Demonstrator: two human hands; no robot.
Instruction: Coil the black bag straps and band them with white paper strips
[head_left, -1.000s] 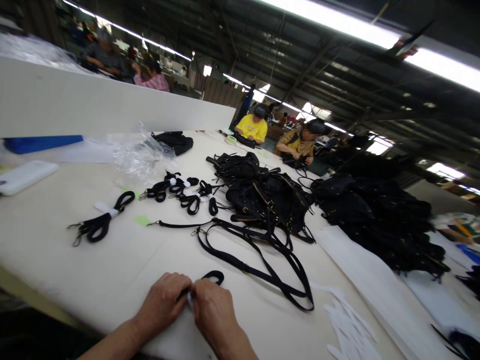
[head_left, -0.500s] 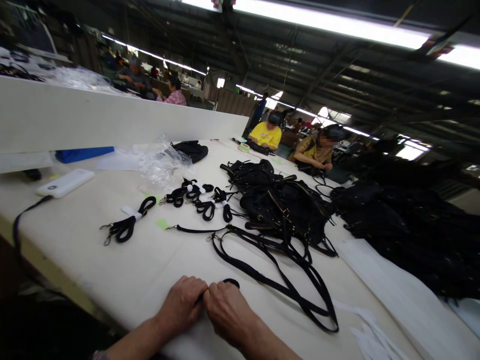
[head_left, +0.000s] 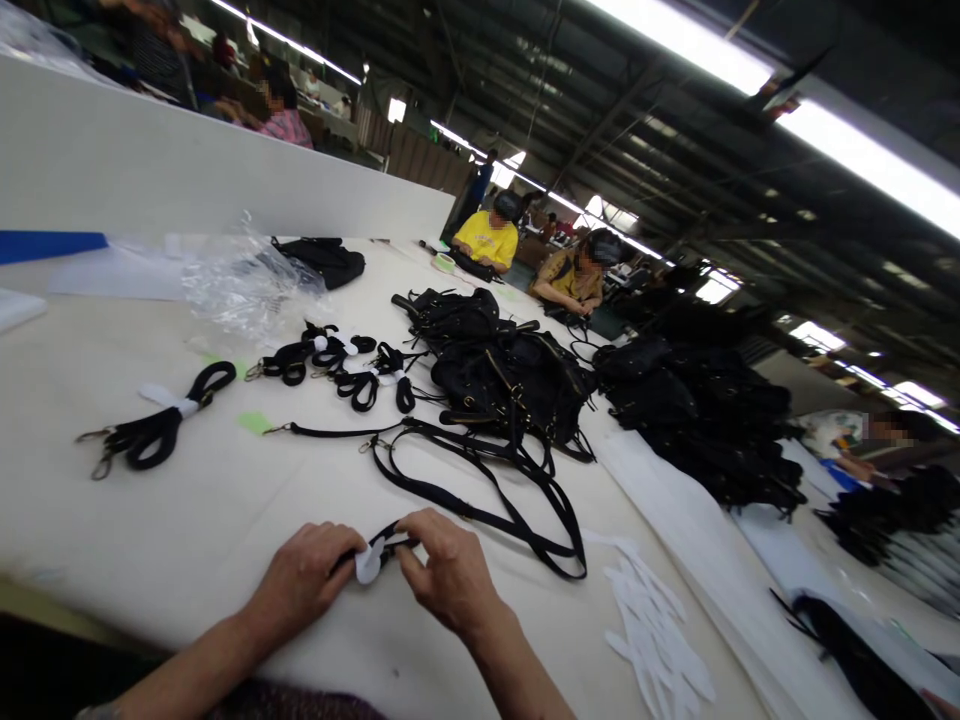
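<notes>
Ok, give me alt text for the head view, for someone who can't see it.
Two bare hands, left hand and right hand, pinch a folded black strap with a white tab on a cream table. Beyond lie loose long straps, tab-wrapped bundles, a heap of black bags and spare white tabs; other people sit at the far end.

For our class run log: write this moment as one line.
left hand: holds folded black strap | right hand: pinches white band on strap | table: more straps, black bags
</notes>
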